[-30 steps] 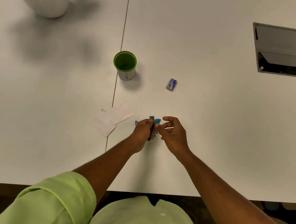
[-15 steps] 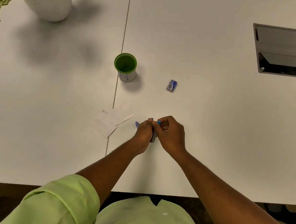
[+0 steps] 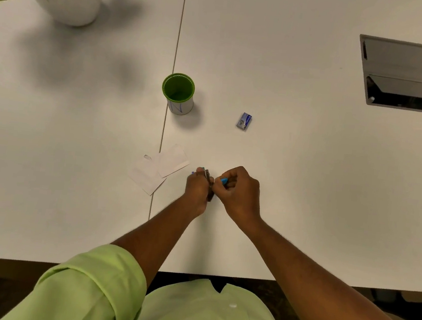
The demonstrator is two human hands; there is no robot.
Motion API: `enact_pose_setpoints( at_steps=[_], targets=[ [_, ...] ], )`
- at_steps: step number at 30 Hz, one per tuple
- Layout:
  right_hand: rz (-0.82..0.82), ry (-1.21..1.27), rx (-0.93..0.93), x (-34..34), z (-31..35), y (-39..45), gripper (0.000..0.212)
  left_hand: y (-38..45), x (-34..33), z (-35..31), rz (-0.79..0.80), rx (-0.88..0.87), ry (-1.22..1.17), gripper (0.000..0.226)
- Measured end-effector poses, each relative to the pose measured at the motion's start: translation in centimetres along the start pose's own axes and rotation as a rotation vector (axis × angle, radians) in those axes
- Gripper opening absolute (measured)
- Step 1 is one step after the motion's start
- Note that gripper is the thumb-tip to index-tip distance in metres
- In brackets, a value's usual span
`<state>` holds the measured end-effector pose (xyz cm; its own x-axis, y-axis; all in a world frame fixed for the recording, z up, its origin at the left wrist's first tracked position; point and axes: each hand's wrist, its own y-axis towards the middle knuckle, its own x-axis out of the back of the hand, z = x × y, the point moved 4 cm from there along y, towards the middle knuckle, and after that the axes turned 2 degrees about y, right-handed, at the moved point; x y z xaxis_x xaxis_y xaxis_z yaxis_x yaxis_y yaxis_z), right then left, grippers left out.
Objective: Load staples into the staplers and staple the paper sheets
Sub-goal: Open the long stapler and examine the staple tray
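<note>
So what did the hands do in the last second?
The right hand, open-fingered a second ago, closed its grip on the stapler's blue part, meeting the left hand, which kept holding the stapler. The paper sheets, green cup and staple box stayed put.

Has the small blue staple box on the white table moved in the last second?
No. The small blue staple box lies in the same spot, right of the green cup.

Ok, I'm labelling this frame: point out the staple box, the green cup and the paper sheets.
staple box (image 3: 244, 121), head view, on its blue top face.
green cup (image 3: 178, 87), head view, on its green inner wall.
paper sheets (image 3: 172, 160), head view, on the upper sheet's middle.
</note>
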<state>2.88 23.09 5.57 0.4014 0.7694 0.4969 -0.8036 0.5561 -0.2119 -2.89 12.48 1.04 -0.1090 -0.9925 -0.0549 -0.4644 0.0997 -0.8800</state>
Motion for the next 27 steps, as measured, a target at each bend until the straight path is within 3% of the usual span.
enact_pose_setpoints(
  at_steps=[7, 11, 17, 21, 27],
  targets=[
    [-0.038, 0.182, -0.009, -0.2, -0.2, -0.7, 0.017, 0.4, 0.9, -1.0, 0.123, 0.042, -0.121, 0.044],
    [-0.058, 0.244, 0.000, 0.4, -0.2, -1.0, 0.015, 0.3, 1.1, -1.1, 0.182, -0.011, -0.114, 0.025],
    [-0.066, 0.259, 0.010, 1.3, -1.0, -1.5, 0.013, 0.7, 0.9, -2.1, 0.213, -0.044, -0.247, 0.029],
    [-0.037, 0.249, -0.115, 1.1, -2.7, -1.9, 0.022, 0.4, 0.2, -2.9, 0.313, -0.051, -0.248, 0.043],
    [0.022, 0.238, -0.180, 0.0, -2.4, -1.5, 0.010, -1.0, -1.5, -3.2, 0.451, -0.027, -0.313, 0.044]
  ],
)
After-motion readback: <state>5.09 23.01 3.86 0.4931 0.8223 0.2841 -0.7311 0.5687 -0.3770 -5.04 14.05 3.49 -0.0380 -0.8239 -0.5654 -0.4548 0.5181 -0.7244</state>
